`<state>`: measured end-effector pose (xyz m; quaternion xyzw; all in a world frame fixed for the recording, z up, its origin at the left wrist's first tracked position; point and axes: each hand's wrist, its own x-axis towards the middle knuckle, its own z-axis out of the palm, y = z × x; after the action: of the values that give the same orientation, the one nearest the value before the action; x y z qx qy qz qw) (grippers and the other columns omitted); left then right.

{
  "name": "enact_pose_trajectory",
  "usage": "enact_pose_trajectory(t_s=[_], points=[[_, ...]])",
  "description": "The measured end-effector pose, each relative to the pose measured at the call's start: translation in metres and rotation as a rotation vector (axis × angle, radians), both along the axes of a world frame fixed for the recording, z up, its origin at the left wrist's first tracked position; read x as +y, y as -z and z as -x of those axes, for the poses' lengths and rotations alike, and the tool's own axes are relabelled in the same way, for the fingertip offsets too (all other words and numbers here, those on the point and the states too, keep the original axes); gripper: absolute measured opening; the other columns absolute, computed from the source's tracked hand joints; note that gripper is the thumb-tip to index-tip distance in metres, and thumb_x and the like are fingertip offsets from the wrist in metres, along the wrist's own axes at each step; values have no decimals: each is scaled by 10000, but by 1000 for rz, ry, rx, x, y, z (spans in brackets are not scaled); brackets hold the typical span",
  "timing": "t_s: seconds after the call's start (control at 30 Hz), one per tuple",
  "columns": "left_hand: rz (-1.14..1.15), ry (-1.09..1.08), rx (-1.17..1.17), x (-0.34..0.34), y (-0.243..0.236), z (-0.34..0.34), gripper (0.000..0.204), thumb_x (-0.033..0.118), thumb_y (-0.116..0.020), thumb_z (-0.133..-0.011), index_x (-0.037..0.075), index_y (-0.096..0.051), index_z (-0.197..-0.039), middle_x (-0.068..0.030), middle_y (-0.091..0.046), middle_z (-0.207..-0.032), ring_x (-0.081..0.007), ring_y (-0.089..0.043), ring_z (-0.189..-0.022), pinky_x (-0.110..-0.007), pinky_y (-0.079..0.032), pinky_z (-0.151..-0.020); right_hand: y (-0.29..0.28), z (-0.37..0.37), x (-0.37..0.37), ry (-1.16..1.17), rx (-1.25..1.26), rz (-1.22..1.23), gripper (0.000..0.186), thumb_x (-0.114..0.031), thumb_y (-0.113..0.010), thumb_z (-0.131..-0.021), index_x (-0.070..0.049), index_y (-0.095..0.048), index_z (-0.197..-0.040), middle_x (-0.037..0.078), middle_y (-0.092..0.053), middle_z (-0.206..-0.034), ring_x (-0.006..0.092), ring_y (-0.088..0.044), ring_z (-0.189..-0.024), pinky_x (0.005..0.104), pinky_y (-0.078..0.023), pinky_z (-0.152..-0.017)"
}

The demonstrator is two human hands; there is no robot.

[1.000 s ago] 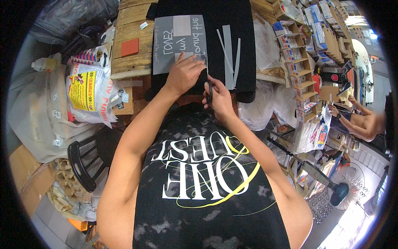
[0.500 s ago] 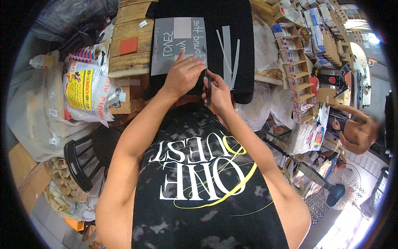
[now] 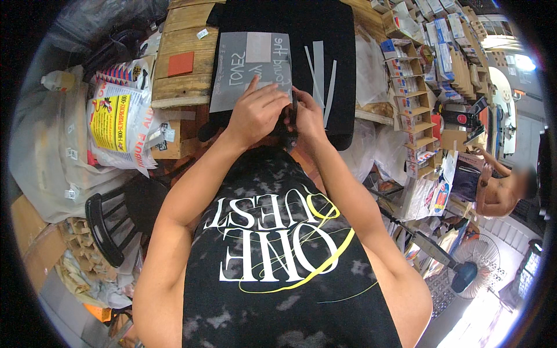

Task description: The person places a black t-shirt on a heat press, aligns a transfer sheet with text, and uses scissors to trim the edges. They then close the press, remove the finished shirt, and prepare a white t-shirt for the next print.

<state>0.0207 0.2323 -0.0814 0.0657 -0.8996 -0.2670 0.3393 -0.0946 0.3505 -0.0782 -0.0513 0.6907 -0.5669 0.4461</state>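
Note:
My left hand (image 3: 258,110) lies on the lower part of a translucent grey sheet (image 3: 229,84) with white lettering and pale patches, its fingers stretched out. My right hand (image 3: 307,119) is closed round a black-handled cutting tool (image 3: 293,116) at the sheet's lower right edge, beside my left fingertips; the tool's tip is hard to make out. The sheet rests on a black mat (image 3: 342,29), where three narrow pale strips (image 3: 317,69) lie to its right.
A red square (image 3: 180,64) and a small label lie on the wooden table (image 3: 183,23). Printed bags (image 3: 116,133) and a black chair (image 3: 104,226) are left; stacked cardboard boxes (image 3: 415,98) and a fan (image 3: 470,267) are right. A shirtless co-worker (image 3: 499,197) works at far right.
The sheet has shifted slightly toward me and my left hand with it. My right hand and the tool have moved up along the sheet's edge. The co-worker's arms have changed position.

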Motion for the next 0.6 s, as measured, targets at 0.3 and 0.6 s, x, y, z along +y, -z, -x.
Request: enact_pose_trajectory(t_s=[0.3, 0.6], points=[[22, -3, 54, 8, -19, -11, 149, 63, -678, -809, 78, -730, -948, -69, -736, -1005, -289, -689, -1061, -584, -392, -1108, 0, 20, -23, 10, 30, 37, 404, -154, -481, -1042, -14, -495, -1421, 65, -629, -822, 117, -547, -577, 258, -409, -446], [-18, -6, 21, 14, -23, -23, 134, 5, -708, -802, 55, -725, -925, -79, -736, -998, -300, -688, -1092, -564, -403, -1103, -1, 26, -28, -53, 89, 13, 400, -104, -459, -1041, -21, -487, -1431, 63, -642, -886, 110, -578, -640, 253, -450, -493]])
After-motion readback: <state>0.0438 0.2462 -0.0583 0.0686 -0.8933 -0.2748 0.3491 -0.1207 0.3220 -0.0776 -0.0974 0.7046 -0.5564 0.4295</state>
